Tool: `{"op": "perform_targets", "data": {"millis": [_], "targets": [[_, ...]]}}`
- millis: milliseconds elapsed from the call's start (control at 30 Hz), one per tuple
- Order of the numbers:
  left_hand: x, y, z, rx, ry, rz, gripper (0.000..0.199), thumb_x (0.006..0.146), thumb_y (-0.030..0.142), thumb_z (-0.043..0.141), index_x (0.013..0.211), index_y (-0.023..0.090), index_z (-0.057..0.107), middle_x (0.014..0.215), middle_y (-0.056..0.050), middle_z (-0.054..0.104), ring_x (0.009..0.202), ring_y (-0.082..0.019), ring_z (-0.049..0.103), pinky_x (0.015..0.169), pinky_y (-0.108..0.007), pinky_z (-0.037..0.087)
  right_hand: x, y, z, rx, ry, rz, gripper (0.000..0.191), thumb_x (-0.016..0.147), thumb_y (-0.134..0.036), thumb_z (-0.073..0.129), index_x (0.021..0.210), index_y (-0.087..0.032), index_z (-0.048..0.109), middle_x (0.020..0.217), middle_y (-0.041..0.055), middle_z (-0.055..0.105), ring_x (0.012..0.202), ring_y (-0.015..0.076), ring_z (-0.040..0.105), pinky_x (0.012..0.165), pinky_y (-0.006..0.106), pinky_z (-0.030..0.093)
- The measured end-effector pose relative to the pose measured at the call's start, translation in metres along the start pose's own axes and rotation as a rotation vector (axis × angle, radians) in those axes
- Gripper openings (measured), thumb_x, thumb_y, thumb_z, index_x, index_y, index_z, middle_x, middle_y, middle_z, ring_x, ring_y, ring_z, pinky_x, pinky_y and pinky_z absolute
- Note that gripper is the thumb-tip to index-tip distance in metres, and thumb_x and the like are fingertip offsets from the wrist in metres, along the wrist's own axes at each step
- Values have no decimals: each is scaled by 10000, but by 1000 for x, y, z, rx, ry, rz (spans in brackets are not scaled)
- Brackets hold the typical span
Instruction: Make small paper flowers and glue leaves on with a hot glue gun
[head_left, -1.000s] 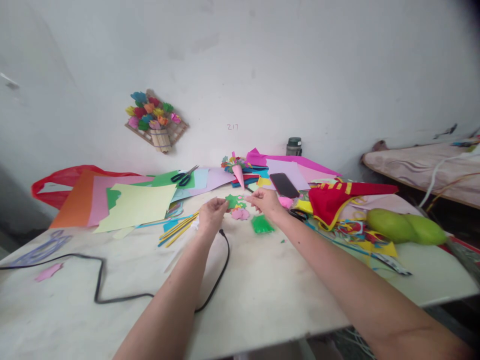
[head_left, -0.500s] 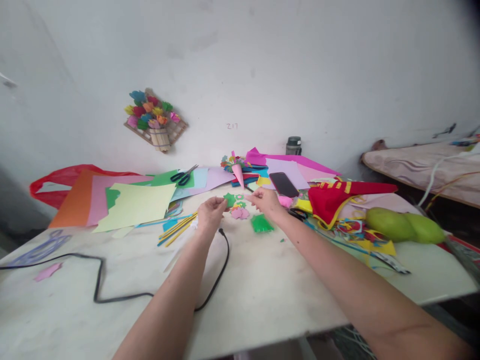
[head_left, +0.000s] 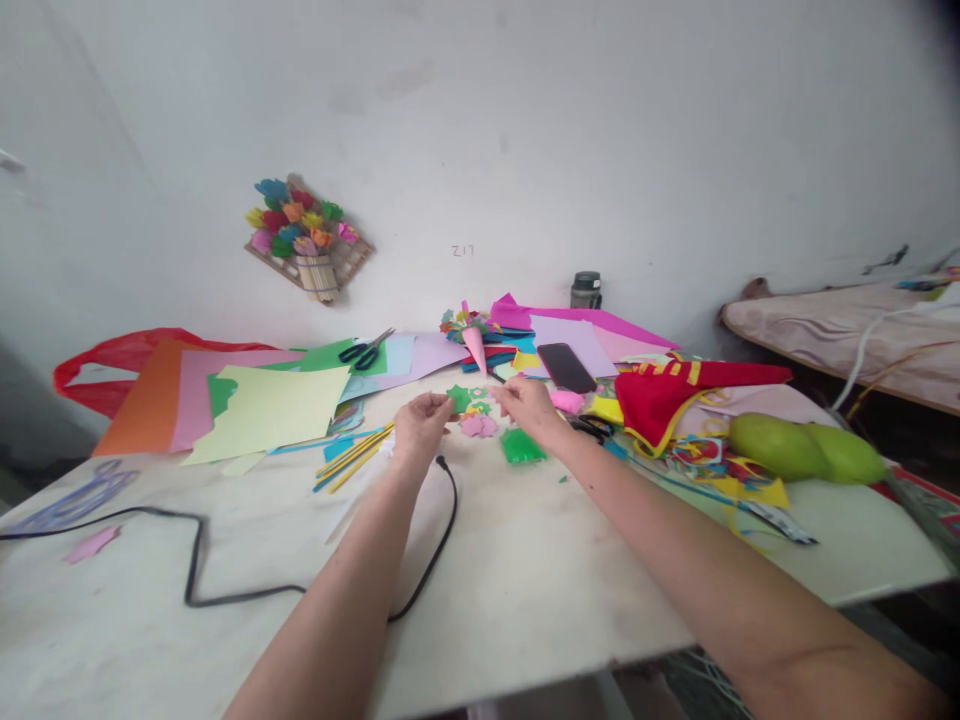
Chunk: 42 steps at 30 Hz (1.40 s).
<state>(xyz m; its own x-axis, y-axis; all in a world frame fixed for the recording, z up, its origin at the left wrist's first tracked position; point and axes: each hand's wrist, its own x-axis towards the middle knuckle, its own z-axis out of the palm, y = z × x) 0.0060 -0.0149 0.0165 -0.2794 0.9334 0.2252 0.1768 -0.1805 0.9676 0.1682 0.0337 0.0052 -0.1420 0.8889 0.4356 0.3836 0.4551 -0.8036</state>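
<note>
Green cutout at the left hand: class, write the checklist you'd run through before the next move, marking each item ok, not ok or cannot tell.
1. Green cutout pinched by the left hand: ok.
2. Right hand gripping a piece: cannot tell, too small at the fingertips.
3. Pink cutouts visible between the hands: ok.
4. Black cable clear of the left forearm: not ok, it runs beneath.
5. Left-side scissors away from both hands: ok.

A bottle (head_left: 586, 291) stands upright behind the phone (head_left: 566, 369).
</note>
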Motion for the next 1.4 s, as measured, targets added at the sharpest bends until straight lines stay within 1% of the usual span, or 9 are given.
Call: {"op": "perform_targets", "data": {"millis": [133, 233, 433, 500, 667, 867, 1100, 1300, 1400], "targets": [[2, -2, 0, -7, -5, 1, 336, 574, 437, 644, 714, 140, 574, 624, -47, 639, 660, -182, 635, 419, -175, 401, 0, -1, 3, 72, -33, 28, 116, 668, -261, 588, 696, -149, 594, 548, -2, 582, 453, 84, 521, 418, 177, 387], [3, -3, -1, -10, -5, -2, 350, 562, 448, 648, 714, 141, 577, 630, -49, 644, 667, -187, 637, 432, -185, 412, 0, -2, 2, 95, -56, 54, 169, 701, -297, 558, 636, -142, 575, 528, 6, 577, 424, 77, 507, 394, 171, 379], [1, -1, 0, -19, -6, -5, 361, 557, 457, 649, 714, 140, 578, 629, -49, 647, 661, -186, 638, 441, -191, 420, 0, 0, -3, 27, 20, 50, 398, 773, -487, 414, 582, -158, 532, 440, -5, 529, 333, 77, 452, 351, 188, 350], [0, 0, 0, -17, -6, -12, 354, 561, 448, 651, 717, 138, 577, 627, -52, 646, 657, -184, 637, 432, -185, 416, 0, 0, -2, 2, 25, 23, 384, 769, -472, 431, 567, -161, 532, 445, -5, 532, 343, 77, 455, 369, 191, 358], [2, -1, -1, -7, -9, -14, 346, 565, 438, 652, 719, 138, 577, 621, -50, 645, 645, -180, 635, 428, -184, 414, 2, 4, 3, 42, -28, -17, 146, 726, -284, 526, 682, -157, 583, 585, 7, 599, 453, 83, 525, 428, 178, 387], [1, 0, -1, -21, -7, -10, 335, 579, 434, 643, 719, 137, 575, 625, -48, 643, 662, -183, 638, 440, -186, 420, 4, 10, 3, 49, -24, -24, 271, 811, -350, 382, 752, -160, 567, 511, -15, 556, 388, 75, 486, 394, 177, 365], [1, 0, -1, -44, -11, -14, 347, 565, 432, 656, 721, 131, 579, 612, -48, 639, 644, -182, 636, 437, -185, 420, -3, -2, -3, -128, -11, -79, 348, 729, -466, 499, 553, -167, 527, 439, -17, 526, 408, 86, 472, 432, 190, 344], [0, 2, -1, -46, -4, -27, 330, 571, 407, 658, 724, 128, 571, 593, -39, 632, 637, -175, 636, 435, -177, 428, 2, 4, -2, -122, -1, -172, 186, 719, -285, 540, 639, -144, 631, 537, 10, 586, 496, 99, 508, 486, 200, 370], [-1, 4, -1, -74, -4, -31, 322, 581, 395, 656, 732, 127, 559, 591, -40, 632, 645, -178, 638, 452, -185, 440, 4, 7, 0, -6, -6, -121, 127, 689, -209, 559, 724, -139, 659, 620, 24, 614, 503, 100, 521, 488, 209, 400]]}}
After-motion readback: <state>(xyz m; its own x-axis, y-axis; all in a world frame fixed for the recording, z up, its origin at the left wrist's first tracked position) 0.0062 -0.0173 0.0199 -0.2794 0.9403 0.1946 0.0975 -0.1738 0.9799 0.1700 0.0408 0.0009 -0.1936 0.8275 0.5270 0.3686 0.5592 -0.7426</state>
